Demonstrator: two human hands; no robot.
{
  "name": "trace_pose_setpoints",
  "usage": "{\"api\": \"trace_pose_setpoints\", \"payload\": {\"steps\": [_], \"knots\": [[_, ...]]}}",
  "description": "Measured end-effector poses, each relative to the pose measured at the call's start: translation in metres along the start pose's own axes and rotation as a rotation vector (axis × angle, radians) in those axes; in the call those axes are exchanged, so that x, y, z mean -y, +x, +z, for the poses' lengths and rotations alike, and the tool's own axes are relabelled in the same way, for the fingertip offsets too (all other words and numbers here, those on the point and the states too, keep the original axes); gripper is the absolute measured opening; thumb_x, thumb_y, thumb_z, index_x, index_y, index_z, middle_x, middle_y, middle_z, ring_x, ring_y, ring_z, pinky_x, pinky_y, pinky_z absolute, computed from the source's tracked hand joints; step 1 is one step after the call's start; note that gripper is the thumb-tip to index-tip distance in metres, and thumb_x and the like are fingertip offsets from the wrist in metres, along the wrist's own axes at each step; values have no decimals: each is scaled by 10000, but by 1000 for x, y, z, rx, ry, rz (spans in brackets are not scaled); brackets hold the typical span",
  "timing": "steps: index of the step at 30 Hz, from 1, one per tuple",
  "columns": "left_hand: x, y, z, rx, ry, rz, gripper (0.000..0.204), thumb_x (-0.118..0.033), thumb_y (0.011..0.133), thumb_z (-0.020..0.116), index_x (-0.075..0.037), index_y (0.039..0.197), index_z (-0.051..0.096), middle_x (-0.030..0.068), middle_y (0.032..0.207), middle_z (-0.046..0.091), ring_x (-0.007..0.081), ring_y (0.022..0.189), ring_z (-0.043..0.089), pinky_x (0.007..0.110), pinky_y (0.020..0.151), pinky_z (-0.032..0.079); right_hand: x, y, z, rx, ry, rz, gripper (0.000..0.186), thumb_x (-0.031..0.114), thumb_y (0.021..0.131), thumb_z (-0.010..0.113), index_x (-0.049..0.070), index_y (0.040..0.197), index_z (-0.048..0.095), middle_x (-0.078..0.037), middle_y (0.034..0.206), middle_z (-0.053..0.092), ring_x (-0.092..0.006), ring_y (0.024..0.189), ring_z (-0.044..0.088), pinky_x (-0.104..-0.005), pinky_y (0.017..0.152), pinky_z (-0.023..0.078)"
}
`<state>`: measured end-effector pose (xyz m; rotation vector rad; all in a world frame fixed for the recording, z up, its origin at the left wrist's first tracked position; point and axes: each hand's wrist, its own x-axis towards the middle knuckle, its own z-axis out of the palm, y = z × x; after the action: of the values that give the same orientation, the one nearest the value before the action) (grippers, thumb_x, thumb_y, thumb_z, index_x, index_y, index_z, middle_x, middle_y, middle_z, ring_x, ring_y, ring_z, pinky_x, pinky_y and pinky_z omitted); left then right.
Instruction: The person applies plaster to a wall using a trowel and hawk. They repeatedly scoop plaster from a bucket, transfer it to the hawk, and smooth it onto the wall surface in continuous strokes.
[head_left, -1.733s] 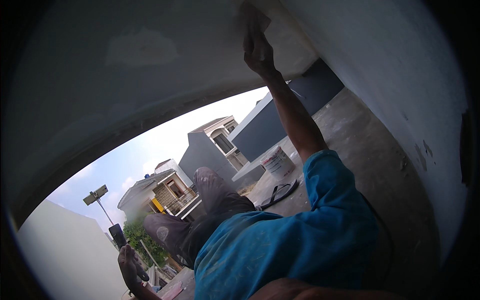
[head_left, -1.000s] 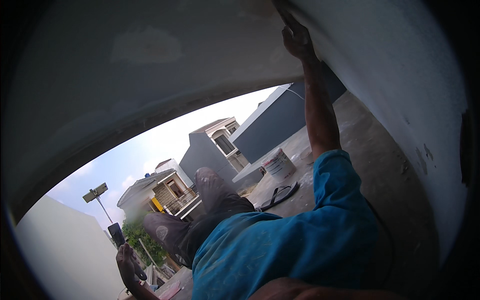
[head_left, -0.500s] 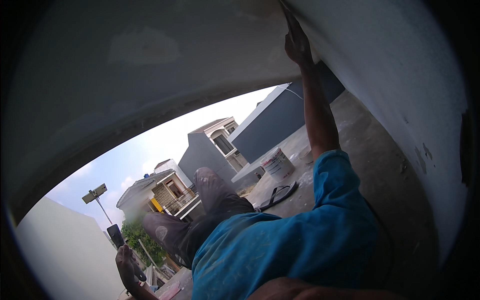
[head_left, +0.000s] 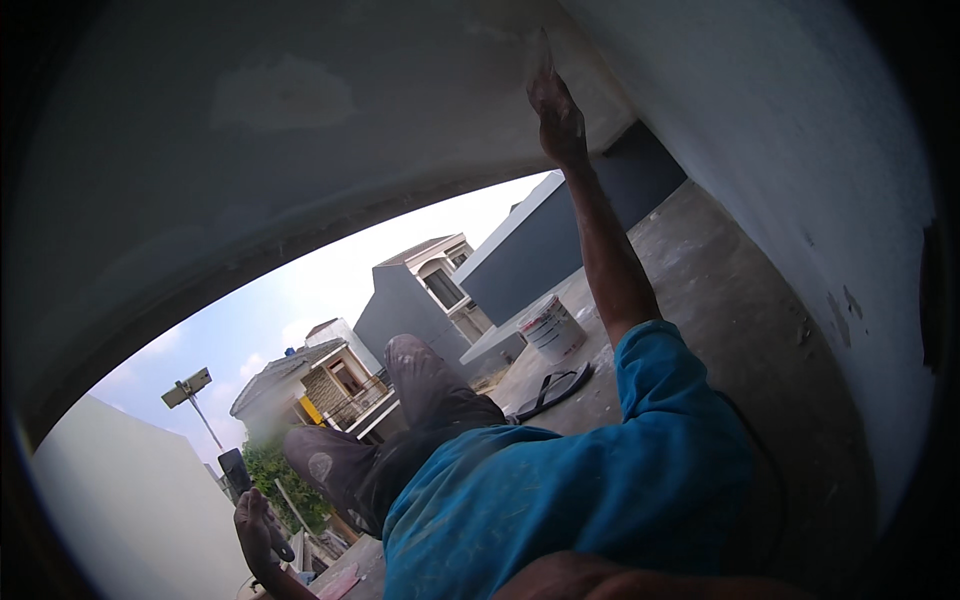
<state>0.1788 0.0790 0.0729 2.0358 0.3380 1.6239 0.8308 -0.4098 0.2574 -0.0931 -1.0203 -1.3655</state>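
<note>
My right hand (head_left: 558, 118) is raised on an outstretched arm to the grey ceiling (head_left: 400, 80), near where it meets the pale wall on the right. It is closed around a thin, flat tool (head_left: 544, 58), seen nearly edge-on against the ceiling; its exact kind is unclear. At the lower left, my left hand (head_left: 254, 524) is closed around a long dark object (head_left: 236, 472) with a blocky upper end. Its lower end shows below the fingers, and I cannot make out its kind. A lighter patch (head_left: 283, 94) marks the ceiling at left.
A white bucket (head_left: 552, 330) stands on the concrete floor (head_left: 700, 290), with a black sandal (head_left: 552, 392) near it. My bent knees (head_left: 415, 360) are in the middle. The pale wall (head_left: 800, 180) rises at right. Houses (head_left: 330, 375) and a lamp on a pole (head_left: 187, 387) appear outside.
My right hand and the thin tool have moved left along the ceiling, away from the wall corner, and slightly lower in view. My left hand has barely shifted.
</note>
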Motion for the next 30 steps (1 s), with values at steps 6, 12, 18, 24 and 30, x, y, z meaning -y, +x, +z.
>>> {"api": "trace_pose_setpoints", "payload": {"steps": [6,12,18,24,30], "knots": [[5,0,-3,-57,-41,33,389,-445,1014,549,-110,818,548,-24,656,460,66,531,447,228,477,371,20,47,-39,-135,-451,256,578,329,939,641,22,1366,404,-133,1220,556,-226,1077,602,-379,910,506],[-6,-8,-2,-24,-29,-18,388,-459,1006,557,-113,831,549,-20,653,465,69,526,464,230,460,403,-5,64,-42,-142,-154,418,480,201,912,652,27,1315,457,-130,1182,580,-234,1063,623,-396,862,541],[-3,5,3,-23,-69,27,376,-452,1002,568,-113,839,549,-20,668,470,70,544,469,231,463,400,1,70,-36,-74,-82,94,397,65,848,662,37,1228,551,-90,1022,640,-229,910,678,-389,800,578],[14,-1,-8,29,-10,-66,368,-443,1001,574,-114,840,549,-20,673,470,70,549,466,234,460,396,117,57,24,-22,375,387,364,76,856,647,38,1207,559,-75,986,641,-182,893,670,-348,774,573],[2,6,-6,30,-11,-30,370,-446,1001,574,-113,840,549,-21,672,469,70,548,464,232,462,392,117,68,49,74,-564,167,357,193,936,575,23,1248,541,-196,1170,653,-325,845,697,-362,880,554]]}}
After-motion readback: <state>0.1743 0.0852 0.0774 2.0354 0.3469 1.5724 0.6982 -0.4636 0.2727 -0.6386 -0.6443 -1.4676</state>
